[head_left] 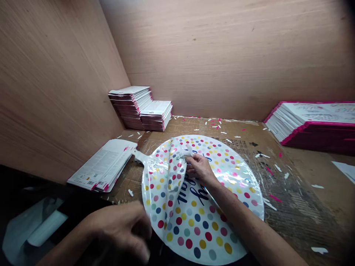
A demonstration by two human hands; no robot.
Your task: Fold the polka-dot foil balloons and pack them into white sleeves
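Observation:
A flat, round foil balloon (194, 221) lies in front of me, white with coloured polka dots and dark blue lettering. Its tail (142, 156) points left. Part of the foil is folded over toward the middle. My right hand (202, 170) pinches the edge of this folded part between thumb and fingers, its forearm crossing the balloon. Whether more balloons lie underneath, I cannot tell. Off the balloon's lower left edge is my left hand (124, 229), smeared by motion, with its fingers pointing down; I cannot see anything held in it.
Stacked printed cards (130, 107) stand in the back left corner, with more cards (102, 164) spread at the left edge. Another card stack (318, 122) is at right. White and pink scraps (269, 170) litter the cardboard surface (299, 207). Wooden panels (222, 55) enclose the back and left.

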